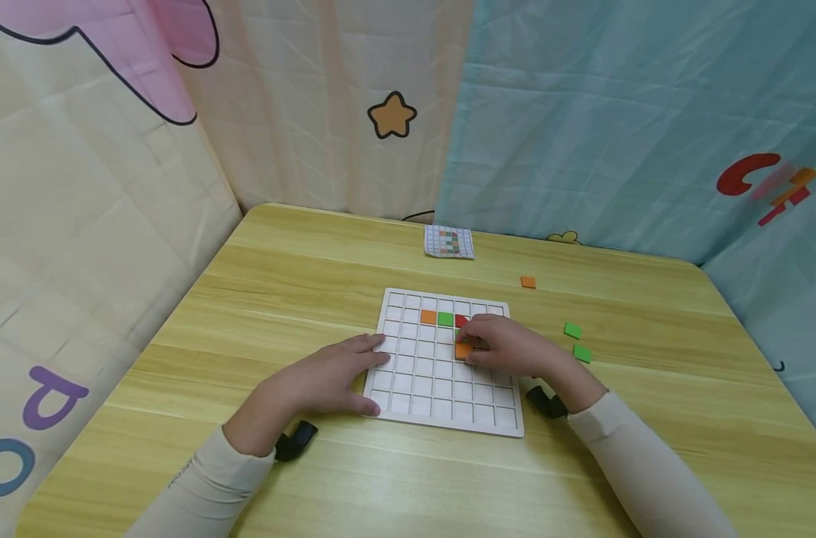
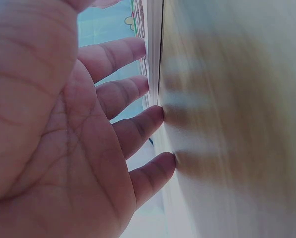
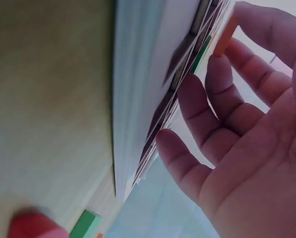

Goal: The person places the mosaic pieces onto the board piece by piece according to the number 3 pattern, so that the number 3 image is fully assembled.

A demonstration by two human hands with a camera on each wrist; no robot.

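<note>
A white square grid board [image 1: 421, 407] lies on the table. In its upper part an orange tile [image 1: 429, 317], a green tile [image 1: 445, 319] and a red tile [image 1: 461, 320] sit side by side in one row. Between thumb and fingers, my right hand [image 1: 509, 345] pinches another orange tile [image 1: 463, 350] over the board, below the red one. The right wrist view shows that orange tile [image 3: 226, 37] edge-on at the fingertips, near a green tile [image 3: 201, 54] in the grid. With fingers spread, my left hand [image 1: 327, 376] rests along the board's left edge.
Right of the board lie two green tiles, an upper green tile [image 1: 572, 330] and a lower green tile [image 1: 582, 353]. A loose orange tile [image 1: 528, 282] is farther back. A printed card [image 1: 450, 242] with a coloured grid pattern lies near the table's back edge, before the curtain [image 1: 327, 104].
</note>
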